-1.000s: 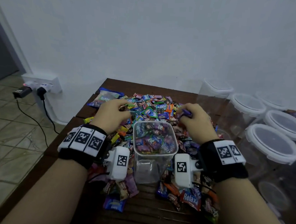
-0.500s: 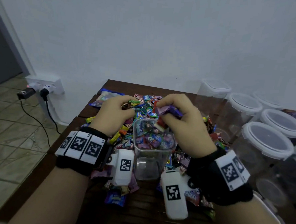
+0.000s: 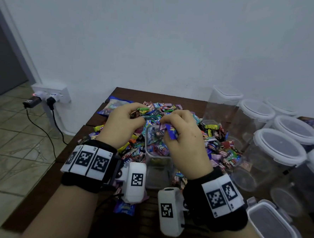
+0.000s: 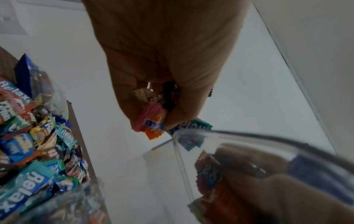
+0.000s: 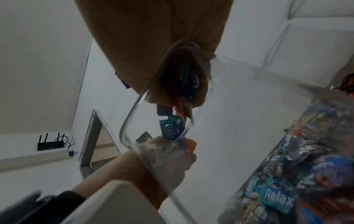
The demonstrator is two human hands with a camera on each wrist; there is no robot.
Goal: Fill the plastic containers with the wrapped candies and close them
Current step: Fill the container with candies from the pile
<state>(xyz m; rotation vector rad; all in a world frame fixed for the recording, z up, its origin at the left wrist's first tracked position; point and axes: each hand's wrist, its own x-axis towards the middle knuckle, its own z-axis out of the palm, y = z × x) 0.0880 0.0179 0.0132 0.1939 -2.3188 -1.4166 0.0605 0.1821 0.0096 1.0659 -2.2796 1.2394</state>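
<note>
"Relax" reads in white on several teal wrappers in the heap of wrapped candies spread over the dark wooden table; other lettering is too blurred to read. The open square clear plastic container stands in the heap, partly filled. The left hand curls round a bunch of sweets (a pink-and-orange wrapper pokes out below) beside the rim. The right hand grips purple and blue wrapped candies over the opening, hiding much of it. Lidded round clear tubs crowd the right; a white power strip lies on the tiled floor.
</note>
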